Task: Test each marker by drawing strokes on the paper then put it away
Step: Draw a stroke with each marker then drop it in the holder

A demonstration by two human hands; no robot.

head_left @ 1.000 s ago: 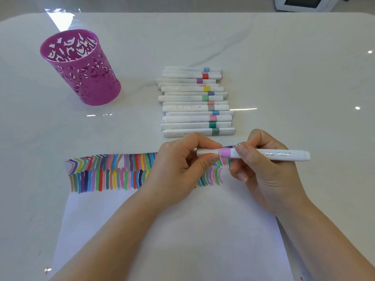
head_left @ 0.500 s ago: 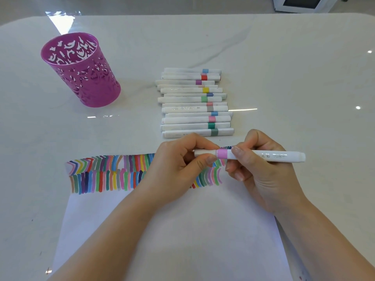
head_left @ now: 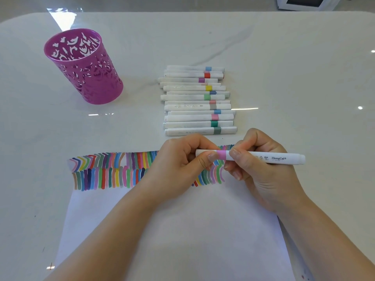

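Lilac-banded marker (head_left: 263,158) is held level over the top edge of the paper (head_left: 172,230), long axis running left to right. Left grip (head_left: 178,167) pinches the cap (head_left: 203,152) end. Right grip (head_left: 263,175) is closed round the barrel beside the band. Judgement: cap travel, on or off, follows that axis.

I see a white, glossy table (head_left: 284,67) with rounded far corners. A faint grey vein (head_left: 221,51) runs diagonally across its far half. A bright glare (head_left: 60,17) lies at the far left edge, and two small light spots (head_left: 360,107) sit near the right edge. Beyond the far right corner stands a white unit (head_left: 304,1) with a dark panel, cut off by the frame. Grey floor (head_left: 162,4) lies behind the table.
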